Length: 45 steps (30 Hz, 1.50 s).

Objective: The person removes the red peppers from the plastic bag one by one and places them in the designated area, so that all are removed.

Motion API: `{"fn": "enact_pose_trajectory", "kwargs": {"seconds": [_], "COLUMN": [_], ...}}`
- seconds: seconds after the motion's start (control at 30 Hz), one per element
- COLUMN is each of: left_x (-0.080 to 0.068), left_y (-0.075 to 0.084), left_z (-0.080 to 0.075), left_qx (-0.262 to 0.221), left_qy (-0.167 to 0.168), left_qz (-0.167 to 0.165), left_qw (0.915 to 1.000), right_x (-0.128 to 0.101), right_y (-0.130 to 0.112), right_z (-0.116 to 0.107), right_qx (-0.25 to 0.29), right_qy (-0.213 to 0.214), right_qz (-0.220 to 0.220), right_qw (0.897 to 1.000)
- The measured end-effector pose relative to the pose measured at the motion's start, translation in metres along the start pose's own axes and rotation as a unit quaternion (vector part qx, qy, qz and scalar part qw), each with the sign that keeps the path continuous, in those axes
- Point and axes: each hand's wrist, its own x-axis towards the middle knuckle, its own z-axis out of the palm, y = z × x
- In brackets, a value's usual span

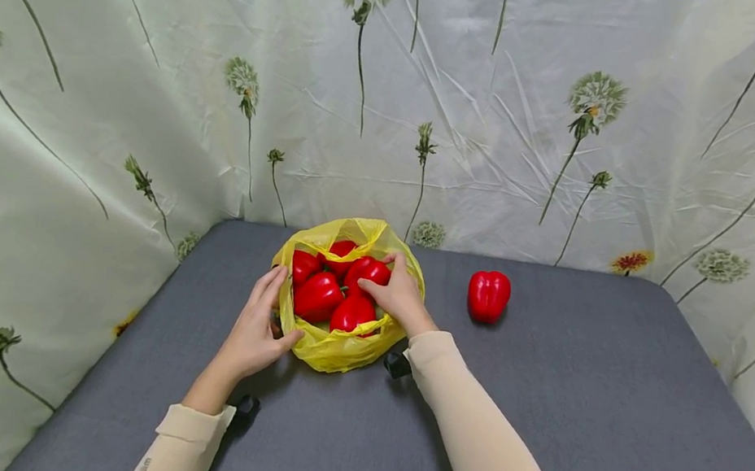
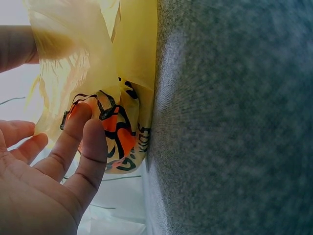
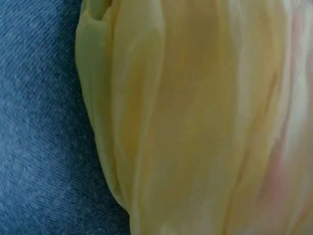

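Yellow bag (image 1: 336,357) of red peppers (image 1: 318,298) on gray desk (image 1: 612,437); right hand (image 1: 401,294) over the bag opening, grip seems to pinch the far-right pepper (image 1: 363,268), right wrist view too blurred to confirm; left hand (image 1: 255,334) against bag's left side, grip loose, fingers extended; lone red pepper (image 1: 489,297) on desk, apart, right of bag

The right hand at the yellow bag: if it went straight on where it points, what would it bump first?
The right hand would first meet the red pepper just ahead, inside the yellow bag; it seems to touch it already, though depth is unclear.
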Motion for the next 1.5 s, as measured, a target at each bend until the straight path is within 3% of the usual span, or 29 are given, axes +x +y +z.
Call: {"fn": "enact_pose_trajectory", "kwargs": {"seconds": [0.5, 0.87, 1.5], "left_x": [0.001, 0.000, -0.002], "left_y": [0.000, 0.002, 0.000], "left_z": [0.000, -0.002, 0.000], "left_qx": [0.000, -0.014, -0.013], "left_qy": [0.002, -0.001, -0.002], "left_qz": [0.007, 0.014, 0.016], "left_qw": [1.0000, 0.9998, 0.9998], "right_x": [0.000, 0.003, -0.009], "right_y": [-0.001, -0.001, -0.015], "right_z": [-0.006, -0.018, -0.033], "right_qx": [-0.021, -0.002, 0.076], "right_qy": [0.014, -0.002, -0.021], "right_qz": [-0.046, -0.066, -0.032], "right_qw": [0.999, 0.998, 0.996]}}
